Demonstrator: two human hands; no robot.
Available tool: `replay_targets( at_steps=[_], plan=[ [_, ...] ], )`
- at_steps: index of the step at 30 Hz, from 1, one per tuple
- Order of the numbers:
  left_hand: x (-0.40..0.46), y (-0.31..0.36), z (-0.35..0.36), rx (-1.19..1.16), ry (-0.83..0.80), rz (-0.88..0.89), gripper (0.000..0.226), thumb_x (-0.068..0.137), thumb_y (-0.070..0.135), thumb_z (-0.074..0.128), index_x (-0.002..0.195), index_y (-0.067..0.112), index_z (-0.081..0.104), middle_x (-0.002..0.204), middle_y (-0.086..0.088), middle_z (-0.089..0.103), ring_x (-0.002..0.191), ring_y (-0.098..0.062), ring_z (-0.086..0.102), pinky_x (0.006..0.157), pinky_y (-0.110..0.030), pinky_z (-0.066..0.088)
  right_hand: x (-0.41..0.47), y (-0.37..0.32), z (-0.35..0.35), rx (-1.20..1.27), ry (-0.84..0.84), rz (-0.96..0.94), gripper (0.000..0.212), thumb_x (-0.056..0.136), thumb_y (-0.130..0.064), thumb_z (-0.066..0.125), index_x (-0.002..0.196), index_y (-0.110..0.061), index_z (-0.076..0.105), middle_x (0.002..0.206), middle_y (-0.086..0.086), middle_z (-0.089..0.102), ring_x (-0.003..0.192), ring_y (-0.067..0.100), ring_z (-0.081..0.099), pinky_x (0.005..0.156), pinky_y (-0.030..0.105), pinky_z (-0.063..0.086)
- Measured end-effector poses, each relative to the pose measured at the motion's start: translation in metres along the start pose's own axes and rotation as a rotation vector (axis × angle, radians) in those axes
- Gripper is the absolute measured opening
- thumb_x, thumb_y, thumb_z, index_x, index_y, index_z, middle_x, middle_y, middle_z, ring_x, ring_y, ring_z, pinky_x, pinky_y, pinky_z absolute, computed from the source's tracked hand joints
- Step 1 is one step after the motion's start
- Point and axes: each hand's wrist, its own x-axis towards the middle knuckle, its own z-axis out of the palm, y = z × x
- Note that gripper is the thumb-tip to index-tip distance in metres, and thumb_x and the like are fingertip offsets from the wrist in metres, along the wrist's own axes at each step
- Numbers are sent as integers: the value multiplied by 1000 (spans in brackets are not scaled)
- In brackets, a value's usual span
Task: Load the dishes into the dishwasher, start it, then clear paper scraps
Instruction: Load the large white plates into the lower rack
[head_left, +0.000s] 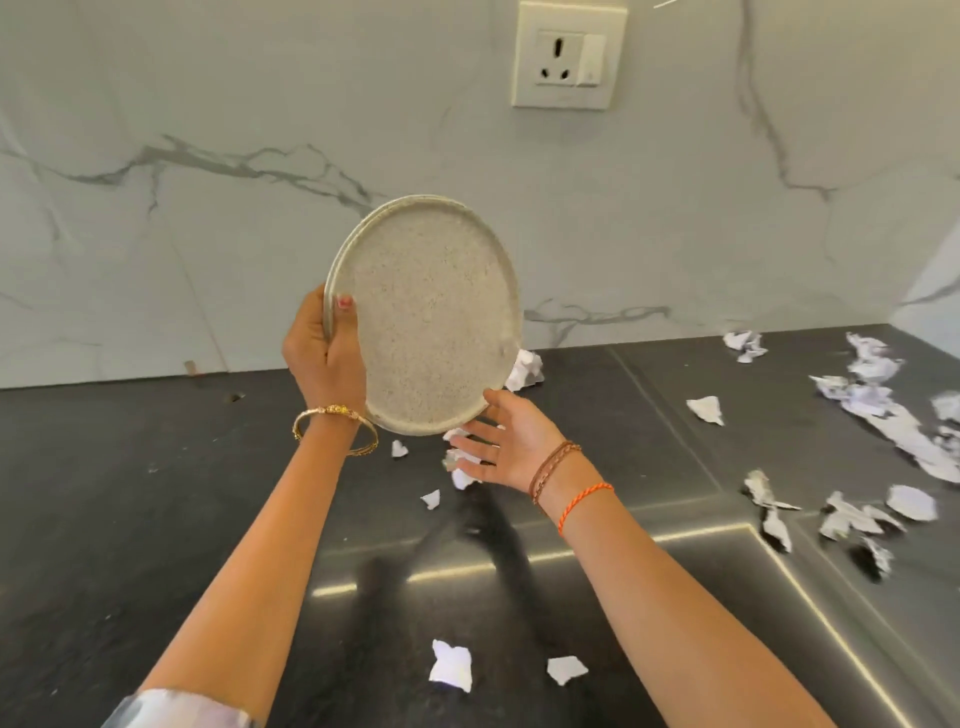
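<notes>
Left hand (324, 349) gripping a speckled beige plate (423, 317) at its nine o'clock rim, thumb over the inner face, fingers curled behind. Plate raised off the dark worktop (130, 493), tilted nearly upright, face toward the camera, set against the white marble backsplash (208, 156). Right hand (501, 444) spread wide with fingers straight, palm up, just beneath the plate's five o'clock edge, thumb touching or all but touching the rim; cannot tell which. Gold bangle (335, 428) on the left wrist, brown and orange thread bands (563, 478) on the right. Torn paper scraps (883, 415) strewn thickly over the worktop at three o'clock, a crumpled one (524, 370) just behind the plate's lower right edge, a few small bits below the hands, two more pieces (451, 666) near six o'clock. Wall socket with switch (569, 54) on the backsplash at twelve o'clock.
</notes>
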Motion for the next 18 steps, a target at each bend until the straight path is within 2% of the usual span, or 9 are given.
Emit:
replay_targets(
  at_steps=[2, 4, 6, 8, 11, 14, 16, 17, 18],
  plan=[
    [-9, 7, 7, -50, -31, 107, 29, 93, 18, 45, 100, -6, 61, 62, 21, 50, 57, 9, 43, 55, -5, 32, -11, -12, -9, 13, 12, -45, 34, 92, -33, 50, 120, -15, 47, 100, 9, 56, 86, 23, 58, 68, 39, 48],
    [-17, 17, 16, -86, -107, 208, 35, 91, 24, 44, 107, -3, 60, 67, 31, 53, 59, 10, 45, 56, -5, 32, -22, -23, -17, 21, 41, -93, 37, 91, -33, 52, 124, -16, 46, 107, 10, 53, 93, 26, 57, 78, 43, 46],
    [-25, 24, 26, -116, -175, 273, 39, 89, 26, 44, 107, -4, 60, 69, 34, 54, 59, 12, 46, 57, -3, 32, -32, -32, -26, 31, 99, -137, 39, 91, -33, 53, 126, -18, 44, 110, 9, 50, 103, 27, 52, 85, 46, 43],
    [-34, 30, 38, -170, -227, 262, 32, 90, 20, 48, 107, -5, 61, 68, 34, 54, 60, 12, 46, 58, -3, 34, -44, -40, -40, 60, 158, -197, 34, 90, -32, 55, 121, -21, 45, 109, 8, 50, 108, 27, 48, 88, 46, 41],
    [-49, 44, 60, -347, -239, 102, 24, 89, 13, 50, 109, 3, 60, 74, 30, 59, 69, 12, 51, 66, -7, 41, -67, -54, -68, 108, 360, -309, 30, 87, -28, 59, 114, -20, 49, 122, 6, 50, 111, 23, 47, 87, 41, 40],
    [-70, 75, 90, -533, -288, -171, 12, 93, 9, 50, 103, 10, 55, 86, 18, 58, 75, 6, 55, 65, -10, 46, -107, -63, -103, 91, 593, -408, 26, 87, -25, 59, 112, -18, 55, 111, 1, 54, 111, 19, 50, 89, 38, 38],
    [-87, 97, 114, -592, -377, -369, 10, 94, 9, 47, 99, 13, 55, 86, 10, 55, 76, 0, 53, 61, -9, 46, -141, -65, -129, 186, 650, -468, 12, 87, -22, 59, 98, -15, 58, 101, 5, 56, 94, 23, 55, 74, 34, 43],
    [-97, 106, 127, -609, -443, -447, 11, 95, 10, 46, 95, 16, 55, 85, 10, 54, 76, -1, 51, 61, -10, 46, -158, -64, -143, 259, 644, -514, 10, 89, -18, 57, 97, -13, 58, 100, 8, 58, 91, 26, 55, 70, 36, 44],
    [-112, 116, 141, -612, -531, -504, 15, 95, 11, 44, 89, 19, 55, 83, 10, 53, 74, -3, 50, 61, -12, 45, -178, -61, -158, 326, 635, -584, 14, 91, -14, 53, 104, -10, 57, 104, 10, 58, 97, 30, 56, 73, 41, 45]
  ],
)
